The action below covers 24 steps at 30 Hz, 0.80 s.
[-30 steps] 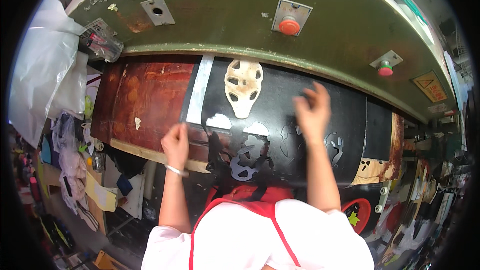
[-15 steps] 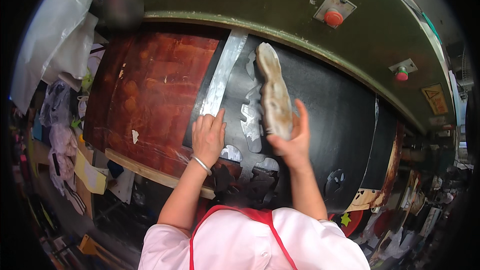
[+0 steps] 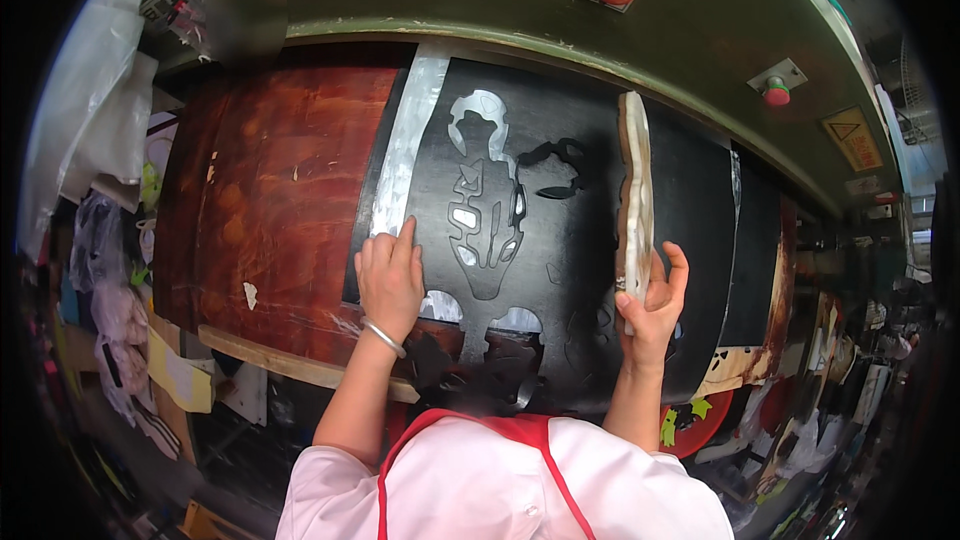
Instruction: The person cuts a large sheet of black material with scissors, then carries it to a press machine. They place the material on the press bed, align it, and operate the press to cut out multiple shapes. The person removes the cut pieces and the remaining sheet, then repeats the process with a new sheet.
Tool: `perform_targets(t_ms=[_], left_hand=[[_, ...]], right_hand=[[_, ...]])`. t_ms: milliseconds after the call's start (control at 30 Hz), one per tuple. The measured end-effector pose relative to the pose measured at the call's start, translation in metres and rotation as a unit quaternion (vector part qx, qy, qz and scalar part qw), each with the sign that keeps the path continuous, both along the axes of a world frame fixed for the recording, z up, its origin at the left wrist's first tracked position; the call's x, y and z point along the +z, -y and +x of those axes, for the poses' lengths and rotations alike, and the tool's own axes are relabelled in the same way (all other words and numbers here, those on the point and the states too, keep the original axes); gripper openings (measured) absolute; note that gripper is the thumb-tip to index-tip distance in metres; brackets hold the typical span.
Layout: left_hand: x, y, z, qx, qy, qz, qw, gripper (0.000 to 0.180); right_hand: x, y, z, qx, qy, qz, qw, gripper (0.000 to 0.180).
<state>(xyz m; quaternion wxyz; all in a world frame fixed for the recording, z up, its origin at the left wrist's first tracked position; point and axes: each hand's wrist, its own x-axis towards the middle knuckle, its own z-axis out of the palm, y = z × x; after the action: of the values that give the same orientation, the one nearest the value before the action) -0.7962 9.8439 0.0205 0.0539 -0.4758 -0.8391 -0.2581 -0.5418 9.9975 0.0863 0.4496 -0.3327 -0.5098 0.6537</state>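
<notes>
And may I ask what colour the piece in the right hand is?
The held piece is whitish with brownish areas, shown best in the head view.

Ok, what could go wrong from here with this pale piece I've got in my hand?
The right hand grips the pale piece only at its near end, so the long far part could tip or twist loose. The cut black shape has narrow strips that might shift if the piece dropped on it. The dark scraps by the near edge could perhaps get knocked off.
</notes>
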Motion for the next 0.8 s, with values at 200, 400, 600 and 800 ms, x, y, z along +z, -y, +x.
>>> perform_targets(t_ms=[200, 400, 600, 800], left_hand=[[0.048, -0.022, 0.003, -0.139, 0.013, -0.041, 0.989, 0.037], [0.026, -0.137, 0.041, -0.438, -0.092, -0.038, 0.893, 0.036], [0.018, -0.163, -0.023, -0.168, -0.068, -0.063, 0.981, 0.052], [0.045, -0.129, -0.020, -0.034, -0.053, 0.036, 0.997, 0.042]], right_hand=[[0.000, 0.003, 0.002, 0.008, -0.098, -0.052, 0.994, 0.078], [0.012, 0.003, 0.009, -0.034, -0.079, -0.041, 0.995, 0.076], [0.013, 0.004, 0.029, -0.068, -0.074, -0.027, 0.995, 0.074], [0.006, 0.003, 0.039, -0.080, -0.059, -0.045, 0.994, 0.072]])
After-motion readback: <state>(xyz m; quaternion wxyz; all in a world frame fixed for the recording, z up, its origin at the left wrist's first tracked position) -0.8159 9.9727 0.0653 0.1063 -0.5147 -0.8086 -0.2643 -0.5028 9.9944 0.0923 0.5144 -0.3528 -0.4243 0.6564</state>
